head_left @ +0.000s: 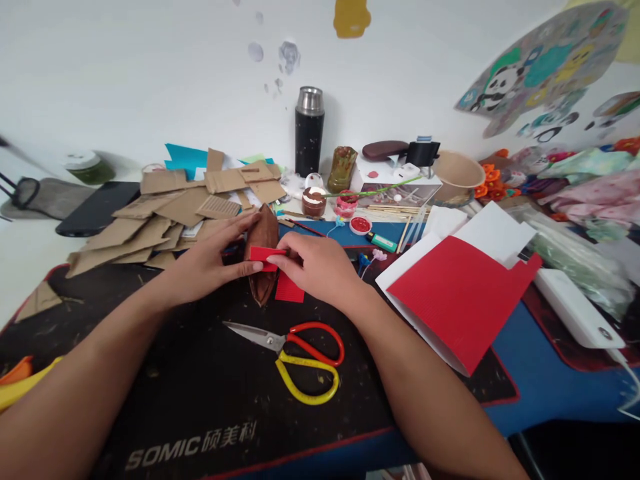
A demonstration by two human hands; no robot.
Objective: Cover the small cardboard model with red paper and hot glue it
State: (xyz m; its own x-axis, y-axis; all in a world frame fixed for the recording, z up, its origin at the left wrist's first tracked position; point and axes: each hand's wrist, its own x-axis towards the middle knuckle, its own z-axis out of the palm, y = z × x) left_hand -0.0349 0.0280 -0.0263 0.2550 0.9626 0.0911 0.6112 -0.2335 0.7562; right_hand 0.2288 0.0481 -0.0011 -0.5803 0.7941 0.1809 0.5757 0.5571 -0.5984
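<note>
Pinching a small red paper strip (265,254) between both hands, I am holding it across a brown, boat-shaped cardboard shell (265,227) near the middle of the black desk mat (200,373). My left hand (207,263) is closing its grip on the strip's left end with thumb and forefinger. My right hand (315,267) is closing its grip on the right end, though its fingertips are curling under and I cannot make out how they are meeting. The strip and my fingers are covering the shell's midsection, so I cannot tell whether paper and cardboard are touching. A second red paper piece (291,291) is lying half hidden beneath my right hand. At the far left an orange and yellow object (20,380) is being cut off by the frame's edge.

Pale lettering along the mat's near edge is reading "SOMIC", followed by Chinese characters.

The strip's long axis is running left to right, crossing the shell, whose own long axis is pointing away from me, one tip toward my chest and the other toward the wall. Scissors with red and yellow handles (295,357) are lying on the mat just nearer to me than my hands, blades pointing left.
</note>
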